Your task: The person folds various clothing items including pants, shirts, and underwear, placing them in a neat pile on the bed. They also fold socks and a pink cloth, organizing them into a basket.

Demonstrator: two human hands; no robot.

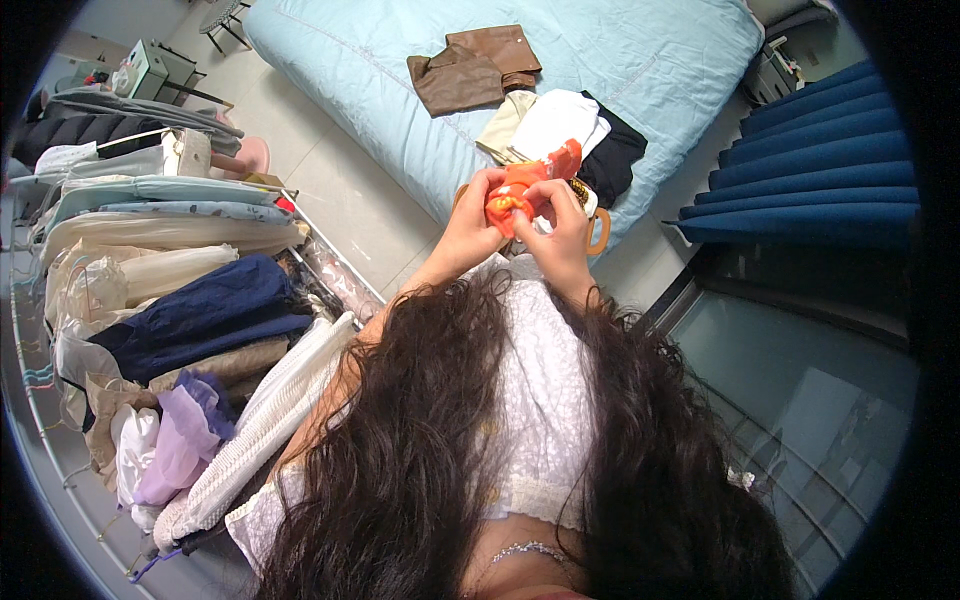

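My left hand [480,219] and my right hand [559,221] both grip a bunched orange cloth [525,180] with yellow and white patches, in front of my chest. Its far end sticks up past the fingers, over the near edge of the bed. Just beyond the hands, a white folded garment [559,124] overlaps a pale yellow-green one [504,127] and a black one [619,154]. Farther back lies a brown garment [480,71], folded. A tan curved handle [599,232] shows beside my right hand; what it belongs to is mostly hidden behind the hands.
The bed [337,67] has a light blue cover. At the left stands a clothes rack [37,420] full of hanging garments, among them a navy one [210,315]. A blue curtain [810,165] and a glass panel [787,375] are at the right. A pink stool [253,155] stands beyond the rack.
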